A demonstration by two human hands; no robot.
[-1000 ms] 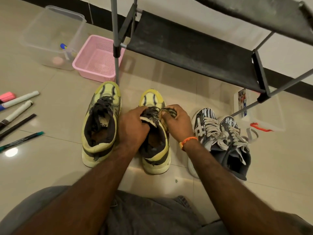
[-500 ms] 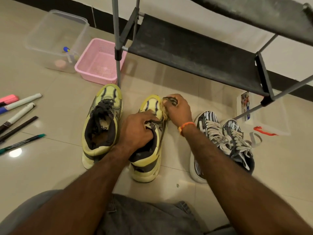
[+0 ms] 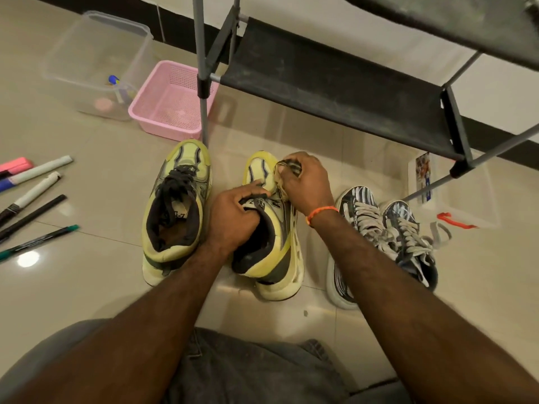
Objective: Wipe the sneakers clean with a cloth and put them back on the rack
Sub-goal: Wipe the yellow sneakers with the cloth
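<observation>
Item: grey-trousered lap point(image 3: 248, 371) at the near edge, both forearms reaching out over the glossy beige tile floor point(image 3: 87, 287). Left hand point(image 3: 233, 220): grip closed around the tongue and collar of the right-hand yellow-and-grey chunky sneaker point(image 3: 271, 252), steadying it, heel nearest the person. Right hand point(image 3: 306, 182), orange band at the wrist: fingers bunched on a small striped rag point(image 3: 287, 170), now pressed at the toe, having travelled forward from the lace area a second ago; judged, wiping of this shoe is reaching its front end. Matching yellow sneaker point(image 3: 178, 208) just left, untouched. Black-and-white laced pair point(image 3: 379, 234) to the right. Assorted markers point(image 3: 32, 196) far left. Beyond: pink perforated plastic basket point(image 3: 169, 103), clear plastic tub point(image 3: 96, 59), black fabric shoe rack shelf point(image 3: 335, 80), bare, awaiting the sneakers.
</observation>
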